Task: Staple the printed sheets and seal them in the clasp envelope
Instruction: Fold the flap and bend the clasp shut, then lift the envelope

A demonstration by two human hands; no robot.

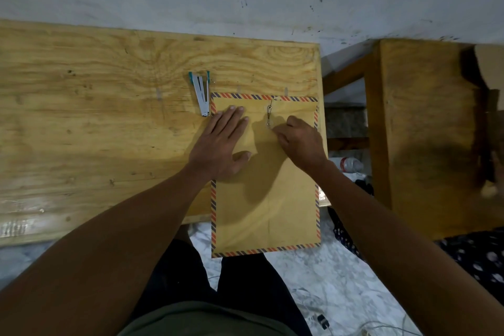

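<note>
One clasp envelope [266, 177] lies on the counter [95, 117], its near end overhanging the edge. My left hand [222, 143] presses flat on it, fingers straight and spread. My right hand [298, 140] curls at the clasp [269, 116]; its fingertips are hidden, so I cannot tell what they pinch. One stapler [201, 94] sits just left of the envelope's far corner.

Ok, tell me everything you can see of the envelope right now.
The envelope is tan paper with a red-and-blue striped border, lying flat, back up, on the wooden table, its near end hanging over the table's front edge. A string clasp with two small round fasteners sits near the far end. The left hand presses flat on it; the right hand works with curled fingers beside the clasp. The stapler lies just off its far left corner.
</note>
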